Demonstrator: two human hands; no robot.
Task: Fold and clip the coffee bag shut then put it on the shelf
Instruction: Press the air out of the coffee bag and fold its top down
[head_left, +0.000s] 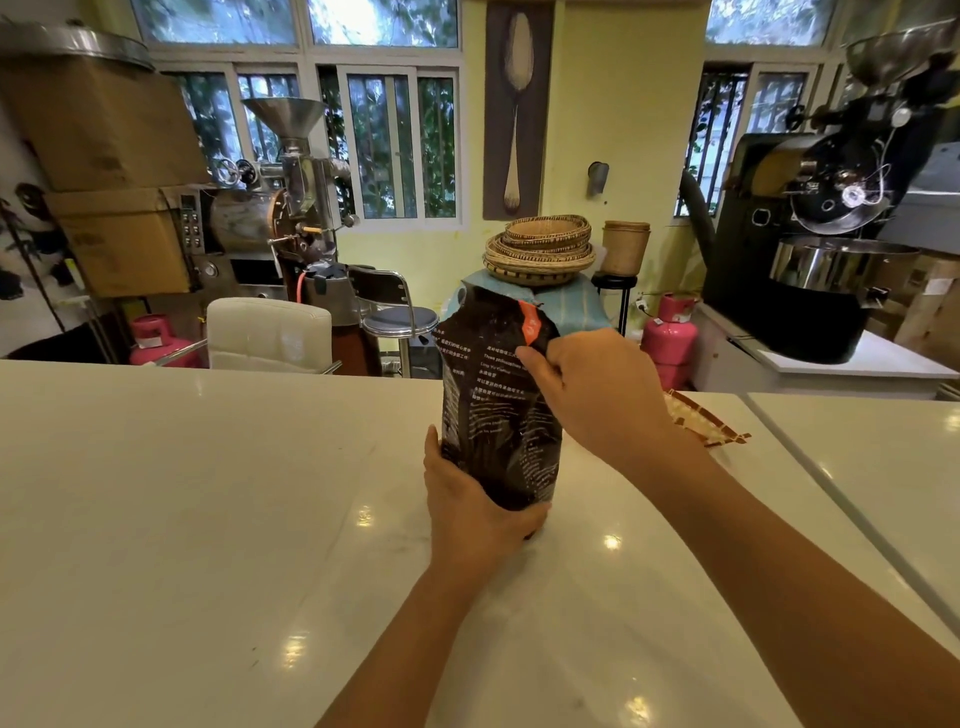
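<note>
Coffee bag (498, 405) stands upright on the white worktop (208, 493). Left hand (470, 499) is wrapped around its base; right hand (597, 395) pinches the upper edge. It looks soft, crinkly and bottom-heavy, so the loose top is best gripped for folding.

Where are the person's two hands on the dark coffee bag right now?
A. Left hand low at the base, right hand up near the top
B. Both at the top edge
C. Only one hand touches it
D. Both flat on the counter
A: the left hand wraps the base of the coffee bag standing on the counter, while the right hand grips its upper part.
</note>
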